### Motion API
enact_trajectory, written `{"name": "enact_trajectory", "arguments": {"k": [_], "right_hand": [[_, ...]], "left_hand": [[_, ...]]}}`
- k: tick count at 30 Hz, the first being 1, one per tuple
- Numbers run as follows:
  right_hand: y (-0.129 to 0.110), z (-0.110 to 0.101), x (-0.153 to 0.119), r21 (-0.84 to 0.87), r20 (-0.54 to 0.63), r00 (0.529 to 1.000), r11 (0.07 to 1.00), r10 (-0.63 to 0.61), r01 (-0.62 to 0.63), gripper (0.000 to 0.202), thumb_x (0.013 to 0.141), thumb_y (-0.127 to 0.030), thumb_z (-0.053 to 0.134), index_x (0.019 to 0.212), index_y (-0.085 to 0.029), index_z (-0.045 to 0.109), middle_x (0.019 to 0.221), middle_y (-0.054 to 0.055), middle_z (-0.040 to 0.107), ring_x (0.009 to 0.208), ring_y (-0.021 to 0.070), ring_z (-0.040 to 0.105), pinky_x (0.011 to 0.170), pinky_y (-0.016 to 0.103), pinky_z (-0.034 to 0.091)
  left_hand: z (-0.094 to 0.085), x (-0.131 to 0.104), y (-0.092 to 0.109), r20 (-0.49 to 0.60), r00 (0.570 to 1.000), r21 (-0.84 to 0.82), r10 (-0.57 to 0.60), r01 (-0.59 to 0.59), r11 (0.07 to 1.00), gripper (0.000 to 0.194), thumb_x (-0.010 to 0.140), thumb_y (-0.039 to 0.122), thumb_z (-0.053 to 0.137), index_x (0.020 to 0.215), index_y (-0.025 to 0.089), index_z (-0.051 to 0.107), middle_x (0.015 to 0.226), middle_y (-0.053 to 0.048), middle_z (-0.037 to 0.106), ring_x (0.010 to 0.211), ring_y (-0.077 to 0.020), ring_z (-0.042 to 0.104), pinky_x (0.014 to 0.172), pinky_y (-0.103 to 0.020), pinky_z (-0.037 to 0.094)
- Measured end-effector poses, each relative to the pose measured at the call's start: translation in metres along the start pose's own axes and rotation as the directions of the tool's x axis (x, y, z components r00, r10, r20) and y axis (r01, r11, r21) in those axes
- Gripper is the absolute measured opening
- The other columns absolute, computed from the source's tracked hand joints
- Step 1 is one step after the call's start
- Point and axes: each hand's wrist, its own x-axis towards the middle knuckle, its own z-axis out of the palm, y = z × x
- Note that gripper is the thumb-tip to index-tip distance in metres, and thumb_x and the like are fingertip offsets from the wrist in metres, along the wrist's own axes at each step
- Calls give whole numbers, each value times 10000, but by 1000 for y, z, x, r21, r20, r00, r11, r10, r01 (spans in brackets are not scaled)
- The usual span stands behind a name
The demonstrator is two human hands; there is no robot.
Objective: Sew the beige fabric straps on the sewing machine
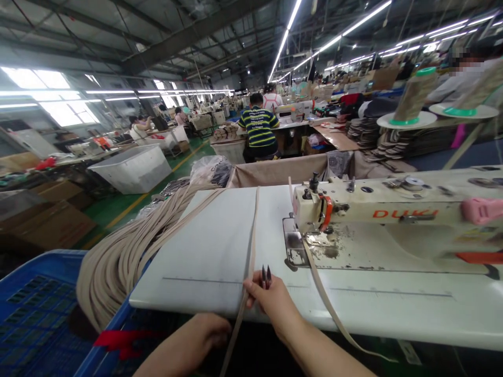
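My right hand [273, 298] is at the front edge of the white sewing table, its thumb and fingers closed on a narrow beige fabric strap [253, 235]. Thread snips [266, 276] are also tucked in this hand, their dark blades pointing up. The strap runs back across the tabletop and hangs down over the front edge. Beside its hanging part, below the edge, is my left hand [210, 327], slightly blurred with curled fingers; whatever lies in them is hidden. Another beige strap [324, 293] comes from under the needle area of the sewing machine [377, 220] and trails off the front edge.
A thick bundle of beige straps [113, 262] drapes at the table's left, over a blue plastic basket [43, 314]. A red cloth strip [126, 340] hangs there. Behind the table are a fabric-lined bin [279, 172] and a seated person in a striped shirt [258, 128]. Thread cones [416, 97] stand right.
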Motion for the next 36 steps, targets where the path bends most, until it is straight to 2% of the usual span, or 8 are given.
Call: {"name": "enact_trajectory", "arguments": {"k": [3, 6, 13, 17, 22, 26, 31, 36], "right_hand": [[7, 4, -10, -25, 157, 987, 999, -32, 36, 530, 653, -664, 831, 711, -186, 610, 557, -9, 630, 524, 141, 598, 545, 246, 415], [13, 6, -21, -35, 240, 971, 999, -12, 21, 501, 675, -642, 830, 730, -179, 647, 597, -9, 648, 547, 145, 611, 591, 265, 460], [28, -3, -35, -91, 256, 964, 995, 69, -47, 405, 672, -531, 827, 720, -181, 627, 623, -15, 635, 550, 145, 589, 574, 269, 469], [18, -11, -43, -273, 255, 964, 962, 69, 3, 236, 761, -403, 697, 706, -186, 622, 612, -22, 608, 541, 140, 581, 553, 256, 442], [0, -24, -42, -430, 71, 995, 897, -75, 98, 244, 859, -409, 554, 766, -197, 633, 596, -24, 575, 522, 143, 567, 553, 264, 425], [-8, -32, -34, -427, -55, 977, 889, -208, 165, 231, 864, -431, 562, 812, -214, 623, 656, -20, 586, 555, 149, 563, 571, 276, 447], [-11, -33, -31, -398, -66, 969, 897, -238, 194, 265, 831, -460, 667, 926, -213, 663, 730, 3, 644, 639, 169, 591, 604, 284, 462], [-10, -32, -31, -333, -70, 975, 926, -210, 176, 322, 784, -507, 743, 760, -226, 586, 635, -34, 547, 575, 151, 551, 560, 280, 447]], "left_hand": [[-5, 8, 20, -217, 975, -151, 53, -87, 985, 401, 932, 438, 578, 1238, 219, 716, 1118, -78, 726, 956, -244, 646, 848, -332, 501], [-4, 23, 40, -340, 940, -366, 29, -160, 917, 551, 903, 534, 657, 1324, 178, 658, 1219, -119, 700, 1028, -254, 639, 892, -341, 491], [15, 50, 54, -297, 952, -552, 78, -238, 799, 563, 802, 465, 810, 1248, 151, 669, 1095, -112, 699, 858, -192, 654, 645, -241, 445], [23, 55, 55, -286, 952, -598, 105, -263, 757, 587, 791, 437, 826, 1276, 163, 643, 1044, -100, 688, 834, -187, 658, 588, -218, 430], [26, 56, 56, -287, 955, -636, 80, -253, 729, 659, 791, 421, 840, 1359, 186, 601, 1020, -92, 684, 840, -174, 646, 595, -204, 432], [26, 54, 59, -272, 960, -663, 68, -238, 710, 686, 767, 410, 867, 1365, 199, 608, 1003, -84, 671, 838, -172, 641, 582, -198, 423], [36, 55, 59, -226, 969, -700, 96, -230, 676, 762, 732, 401, 897, 1398, 200, 586, 930, -68, 647, 824, -195, 650, 554, -207, 421], [49, 57, 62, -186, 976, -727, 117, -217, 651, 793, 715, 379, 911, 1400, 167, 573, 951, -82, 655, 819, -199, 642, 550, -215, 431]]}}
